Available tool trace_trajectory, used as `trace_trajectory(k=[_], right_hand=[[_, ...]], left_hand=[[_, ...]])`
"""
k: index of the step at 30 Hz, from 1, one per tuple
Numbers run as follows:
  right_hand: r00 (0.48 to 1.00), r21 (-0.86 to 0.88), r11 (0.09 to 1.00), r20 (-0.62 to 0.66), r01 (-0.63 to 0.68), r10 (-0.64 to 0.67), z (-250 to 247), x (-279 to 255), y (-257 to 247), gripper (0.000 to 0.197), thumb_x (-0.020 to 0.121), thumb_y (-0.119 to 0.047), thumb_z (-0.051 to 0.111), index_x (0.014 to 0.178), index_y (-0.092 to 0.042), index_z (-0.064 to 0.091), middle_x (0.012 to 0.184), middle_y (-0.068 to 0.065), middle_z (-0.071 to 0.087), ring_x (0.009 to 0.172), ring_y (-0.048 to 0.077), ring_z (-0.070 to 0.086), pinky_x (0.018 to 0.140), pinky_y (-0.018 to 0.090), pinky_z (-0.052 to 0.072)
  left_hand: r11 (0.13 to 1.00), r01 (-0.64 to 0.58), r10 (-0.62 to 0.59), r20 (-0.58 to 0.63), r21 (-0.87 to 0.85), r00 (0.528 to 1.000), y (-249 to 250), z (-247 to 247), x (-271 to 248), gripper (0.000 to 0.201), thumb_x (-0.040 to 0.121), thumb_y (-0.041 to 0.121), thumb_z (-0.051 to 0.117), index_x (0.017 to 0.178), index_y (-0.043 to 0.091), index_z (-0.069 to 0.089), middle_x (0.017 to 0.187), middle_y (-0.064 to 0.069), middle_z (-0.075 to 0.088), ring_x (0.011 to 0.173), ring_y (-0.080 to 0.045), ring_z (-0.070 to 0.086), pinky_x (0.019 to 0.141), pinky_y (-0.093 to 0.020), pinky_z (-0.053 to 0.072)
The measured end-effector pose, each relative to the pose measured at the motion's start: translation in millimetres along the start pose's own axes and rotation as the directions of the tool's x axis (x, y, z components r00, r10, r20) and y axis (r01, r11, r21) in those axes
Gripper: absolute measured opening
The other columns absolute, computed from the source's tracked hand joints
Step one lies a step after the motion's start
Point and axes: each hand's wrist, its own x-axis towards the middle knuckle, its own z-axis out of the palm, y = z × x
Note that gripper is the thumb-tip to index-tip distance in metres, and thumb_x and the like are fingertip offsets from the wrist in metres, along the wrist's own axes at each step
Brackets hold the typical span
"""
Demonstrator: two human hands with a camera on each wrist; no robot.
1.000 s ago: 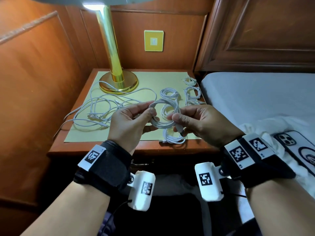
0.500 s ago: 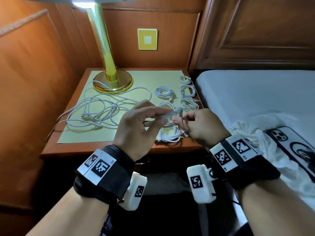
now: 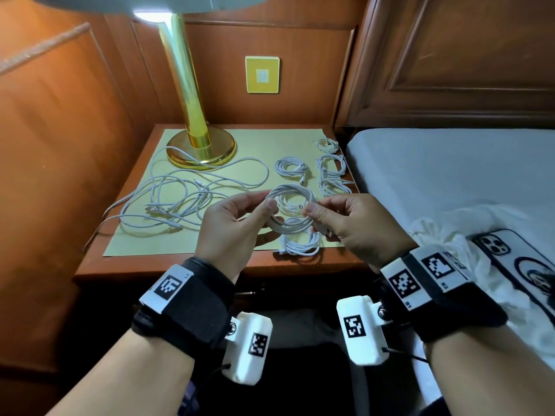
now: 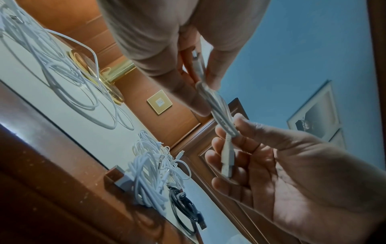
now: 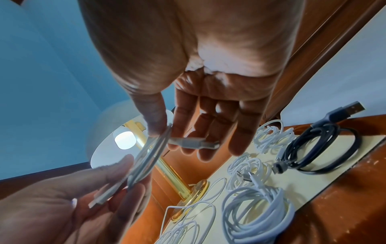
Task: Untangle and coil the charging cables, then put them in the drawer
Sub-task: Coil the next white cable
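Head view shows left hand (image 3: 237, 223) and right hand (image 3: 345, 223) both pinching the white coil (image 3: 289, 213); a slackened pinch could let its loops spring apart.

Wood-panelled wall (image 3: 300, 55), bedside table (image 3: 168, 271), bed (image 3: 450, 163)

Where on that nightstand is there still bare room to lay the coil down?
Bare mat lies along the near left edge, below the loose tangle, and at the back between the lamp base and the finished coils. The right side is crowded.
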Motion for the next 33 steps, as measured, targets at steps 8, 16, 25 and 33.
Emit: trace_trajectory(k=[8,16,25,33], right_hand=[[0.999,-0.056,0.998,0.019,0.029,-0.028,-3,1,3,0.018,0.092,-0.03,0.072,0.088,-0.012,0.076,0.063,-0.006,0.065,0.052,0.001,0.053,0.054,0.013,0.042],[0.992,-0.093,0.988,-0.003,-0.125,0.125,1,8,7,0.015,0.093,-0.026,0.071,0.087,-0.013,0.076,0.075,0.002,0.075,0.071,0.018,0.072,0.072,0.033,0.058],[0.972,0.186,0.954,0.038,-0.234,0.231,-3,11,0,0.019,0.086,-0.025,0.077,0.089,-0.006,0.076,0.072,0.002,0.072,0.061,0.016,0.069,0.051,0.022,0.049],[0.999,-0.003,0.999,0.004,-0.041,0.041,3,6,-5,0.021,0.094,-0.028,0.068,0.093,-0.008,0.076,0.08,0.01,0.075,0.071,0.018,0.071,0.058,0.016,0.051]], left_hand=[[0.992,0.114,-0.107,0.126,-0.052,0.986,4,-6,-1,0.017,0.093,0.007,0.063,0.106,0.009,0.073,0.093,-0.011,0.077,0.084,-0.022,0.072,0.077,-0.036,0.062],[0.993,0.087,-0.069,0.215,-0.074,0.974,6,-2,-4,0.03,0.082,-0.001,0.069,0.11,0.006,0.072,0.096,-0.016,0.077,0.086,-0.022,0.074,0.071,-0.029,0.062],[0.984,-0.171,0.16,0.169,0.052,0.973,2,5,-2,0.027,0.087,-0.005,0.068,0.105,0.015,0.074,0.092,-0.008,0.078,0.089,-0.021,0.075,0.074,-0.029,0.061],[0.999,0.031,-0.029,0.077,-0.021,0.997,2,-9,9,0.016,0.095,0.008,0.063,0.109,0.005,0.072,0.094,-0.014,0.077,0.087,-0.022,0.073,0.07,-0.03,0.06]])
